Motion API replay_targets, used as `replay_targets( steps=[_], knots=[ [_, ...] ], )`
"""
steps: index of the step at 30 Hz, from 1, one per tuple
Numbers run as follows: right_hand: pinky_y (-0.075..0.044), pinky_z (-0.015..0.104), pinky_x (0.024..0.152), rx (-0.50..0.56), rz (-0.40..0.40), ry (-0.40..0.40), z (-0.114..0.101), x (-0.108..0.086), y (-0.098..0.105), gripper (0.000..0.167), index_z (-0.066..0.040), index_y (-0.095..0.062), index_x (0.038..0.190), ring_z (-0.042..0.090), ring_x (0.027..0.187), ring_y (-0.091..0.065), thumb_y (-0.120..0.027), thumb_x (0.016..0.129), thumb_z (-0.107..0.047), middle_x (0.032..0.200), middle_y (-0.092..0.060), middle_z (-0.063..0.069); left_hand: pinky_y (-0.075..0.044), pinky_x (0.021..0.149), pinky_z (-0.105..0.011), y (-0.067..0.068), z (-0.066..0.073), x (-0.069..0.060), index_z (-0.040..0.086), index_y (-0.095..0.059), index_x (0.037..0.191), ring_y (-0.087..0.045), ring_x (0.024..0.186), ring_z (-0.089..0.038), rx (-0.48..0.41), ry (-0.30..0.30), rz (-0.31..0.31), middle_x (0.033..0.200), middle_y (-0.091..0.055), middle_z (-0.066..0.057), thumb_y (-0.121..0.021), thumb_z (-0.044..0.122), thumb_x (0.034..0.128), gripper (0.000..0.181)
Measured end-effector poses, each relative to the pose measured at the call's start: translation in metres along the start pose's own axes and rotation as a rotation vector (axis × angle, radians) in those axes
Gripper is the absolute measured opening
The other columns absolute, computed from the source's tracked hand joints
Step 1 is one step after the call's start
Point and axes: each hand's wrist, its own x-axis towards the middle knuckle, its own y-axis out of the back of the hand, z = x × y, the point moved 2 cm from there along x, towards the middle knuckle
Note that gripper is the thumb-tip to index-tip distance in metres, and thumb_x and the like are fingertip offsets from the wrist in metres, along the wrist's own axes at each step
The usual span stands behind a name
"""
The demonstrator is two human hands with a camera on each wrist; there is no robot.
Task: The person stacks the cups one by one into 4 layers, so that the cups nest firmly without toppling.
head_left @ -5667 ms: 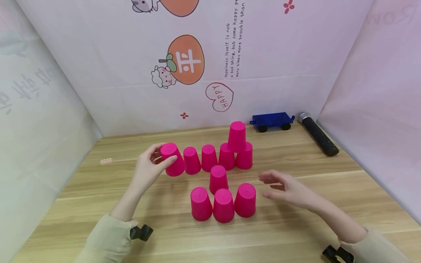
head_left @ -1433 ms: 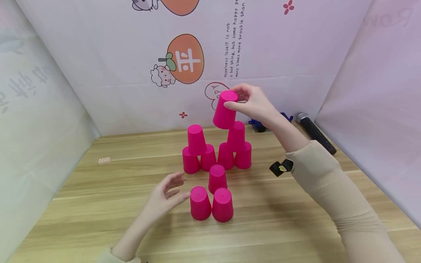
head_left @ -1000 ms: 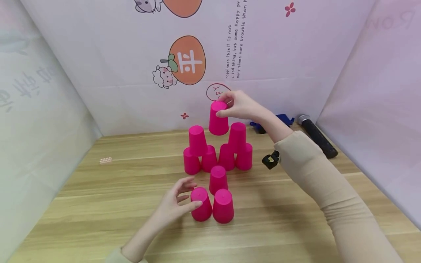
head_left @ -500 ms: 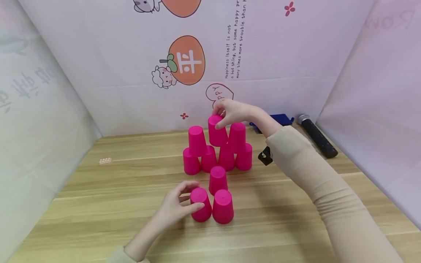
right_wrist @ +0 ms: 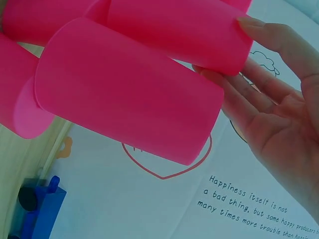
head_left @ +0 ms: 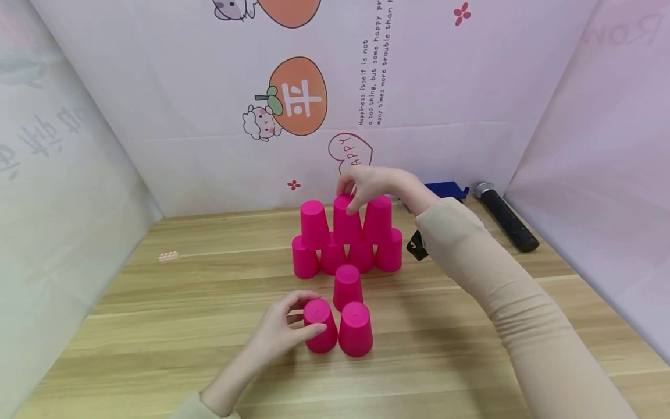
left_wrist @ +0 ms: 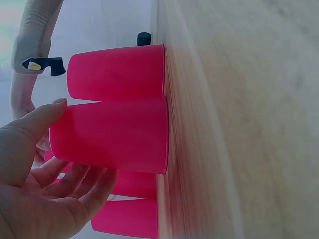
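On the wooden table (head_left: 157, 326) I have the two hands well apart from each other, and each one holds an upside-down pink cup. My right hand (head_left: 363, 185) pinches the middle upper cup (head_left: 347, 228) near its top. This cup is between the left upper cup (head_left: 314, 226) and the right upper cup (head_left: 378, 220), above the lower row of four cups (head_left: 389, 251), toward the table's far edge. My left hand (head_left: 285, 324) is nearer to me; its thumb and fingers are curled around the left front cup (head_left: 317, 314), which stands between this hand and the right front cup (head_left: 356, 330). Just behind these two stands a single cup (head_left: 348, 286). At the far edge I see a blue cart (head_left: 446, 190), partly hidden by the right arm (head_left: 502, 285); near the far right corner lies a microphone (head_left: 505, 216).
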Motion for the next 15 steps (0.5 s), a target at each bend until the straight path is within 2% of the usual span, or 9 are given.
replay_targets(
  steps=[15],
  knots=[
    [-0.05, 0.038, 0.091, 0.006, -0.012, -0.023, 0.0016, 0.0016, -0.0016, 0.031, -0.001, -0.062, 0.107, 0.026, 0.107, -0.058, -0.071, 0.079, -0.007, 0.11, -0.063, 0.014, -0.054, 0.09, -0.032, -0.0003, 0.003, -0.0014, 0.012, -0.058, 0.12, -0.059, 0.106, -0.022, -0.004, -0.003, -0.003, 0.115, -0.062, -0.007, -0.078, 0.02, 0.077, 0.048]
  ],
)
